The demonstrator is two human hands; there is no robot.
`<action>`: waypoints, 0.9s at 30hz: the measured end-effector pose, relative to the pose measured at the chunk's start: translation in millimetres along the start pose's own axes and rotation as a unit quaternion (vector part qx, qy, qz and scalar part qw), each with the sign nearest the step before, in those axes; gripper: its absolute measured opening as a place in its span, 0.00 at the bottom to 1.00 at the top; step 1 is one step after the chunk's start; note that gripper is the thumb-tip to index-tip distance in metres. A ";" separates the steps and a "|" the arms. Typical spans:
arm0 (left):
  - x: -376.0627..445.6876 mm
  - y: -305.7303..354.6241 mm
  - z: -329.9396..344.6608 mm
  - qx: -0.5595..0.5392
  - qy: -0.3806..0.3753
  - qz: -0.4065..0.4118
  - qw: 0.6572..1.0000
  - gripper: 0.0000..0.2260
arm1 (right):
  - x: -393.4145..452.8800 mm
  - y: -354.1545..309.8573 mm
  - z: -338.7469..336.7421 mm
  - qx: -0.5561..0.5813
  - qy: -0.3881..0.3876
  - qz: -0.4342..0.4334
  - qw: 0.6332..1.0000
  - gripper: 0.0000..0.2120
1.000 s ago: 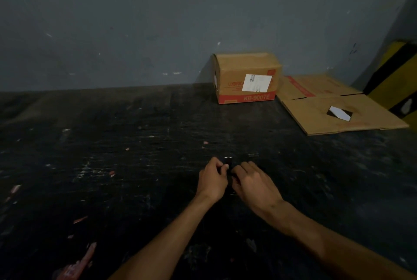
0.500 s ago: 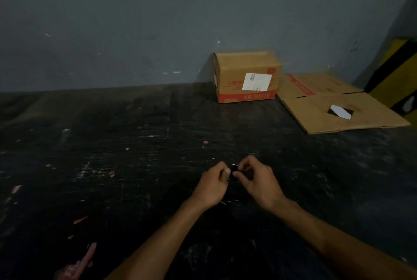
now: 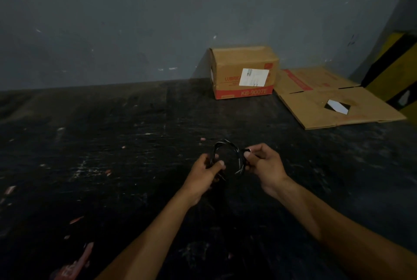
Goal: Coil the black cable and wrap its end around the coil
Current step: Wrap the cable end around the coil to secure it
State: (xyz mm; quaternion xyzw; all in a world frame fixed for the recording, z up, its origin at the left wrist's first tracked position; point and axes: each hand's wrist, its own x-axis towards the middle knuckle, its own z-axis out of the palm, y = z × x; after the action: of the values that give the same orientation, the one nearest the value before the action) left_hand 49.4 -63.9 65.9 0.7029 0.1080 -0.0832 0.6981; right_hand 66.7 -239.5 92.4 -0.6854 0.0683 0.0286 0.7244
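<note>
Cable point(image 3: 228, 157) coil (near cardboard box point(image 3: 243, 72))

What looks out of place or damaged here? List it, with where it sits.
Mostly clutter. A flattened cardboard box lies at the far right with a hole cut in it, beside an upright cardboard box. The dark table is scuffed and dotted with pink scraps. The black cable, held in the left hand and right hand, looks neatly coiled.

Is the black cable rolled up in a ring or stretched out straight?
Rolled up: the black cable forms a round loop between the left hand and right hand.
</note>
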 end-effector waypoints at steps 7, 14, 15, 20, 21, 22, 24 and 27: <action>3.5 6.3 -1.7 -0.249 0.049 -0.027 0.967 0.07 | 9.6 19.1 -10.6 0.035 -0.055 0.063 0.996 0.04; 12.7 5.8 -8.6 -0.149 0.091 0.009 0.985 0.03 | 61.8 76.2 -48.0 -0.349 0.001 0.063 0.935 0.18; 13.8 4.3 -8.8 -0.136 0.095 0.015 0.986 0.02 | 66.8 81.3 -53.9 -0.410 -0.005 0.061 0.910 0.21; 15.7 -1.4 -13.4 -0.111 0.085 0.017 0.990 0.05 | 71.9 96.1 -66.2 -0.594 -0.084 0.051 0.799 0.31; 15.7 -1.7 -14.8 -0.107 0.080 0.016 0.991 0.06 | 70.8 98.1 -66.2 -0.615 -0.104 0.051 0.780 0.32; 15.6 -1.8 -16.0 -0.103 0.077 0.017 0.992 0.07 | 69.5 100.9 -65.6 -0.630 -0.120 0.052 0.766 0.32; 15.7 -2.4 -18.6 -0.101 0.075 0.019 0.992 0.07 | 66.9 105.9 -63.3 -0.654 -0.140 0.054 0.742 0.30; 15.0 -2.8 -22.2 -0.096 0.074 0.022 0.992 0.06 | 63.6 111.7 -58.5 -0.681 -0.121 0.020 0.722 0.27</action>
State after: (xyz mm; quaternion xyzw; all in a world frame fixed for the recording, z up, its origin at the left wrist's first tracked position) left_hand 62.3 -41.2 59.5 0.6394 0.1513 -0.0049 0.7538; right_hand 111.0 -294.5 -29.8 -0.9833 -0.0439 0.1642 0.0646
